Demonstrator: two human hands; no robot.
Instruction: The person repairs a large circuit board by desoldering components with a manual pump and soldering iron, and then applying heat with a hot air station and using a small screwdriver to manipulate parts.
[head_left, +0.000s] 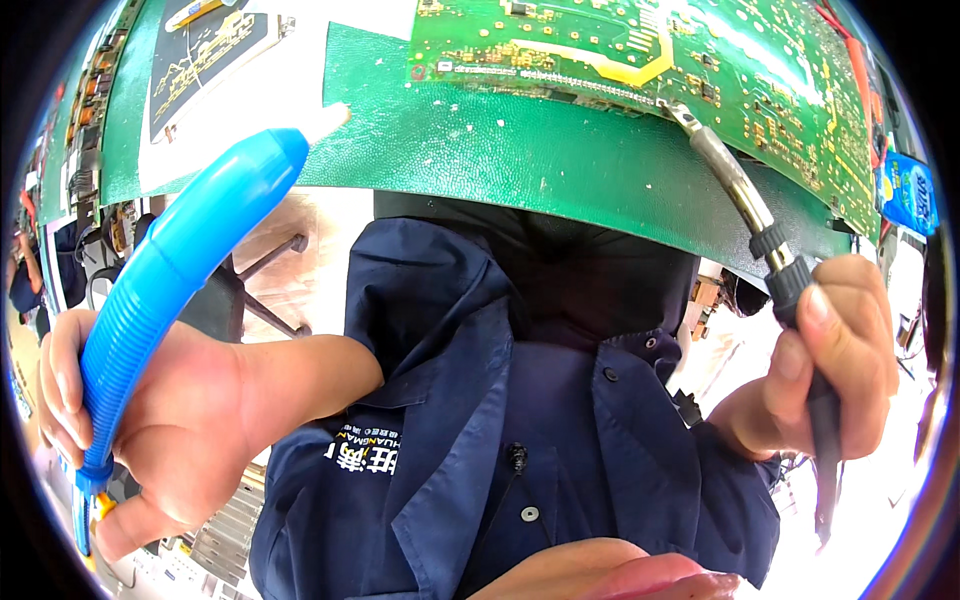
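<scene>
Soldering iron (745, 198) at board (690, 60) edge

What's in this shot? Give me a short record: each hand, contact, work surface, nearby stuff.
Left hand: gripping a blue solder sucker, pale tip angled away from the body
Right hand: holding a soldering iron by its dark handle
Iron contact: tip at the row of pins along the near edge of the green circuit board; appears to touch
Sucker contact: tip apart from the green circuit board
Work surface: green mat
Nearby: dark board, upper left; blue packet, far right
</scene>
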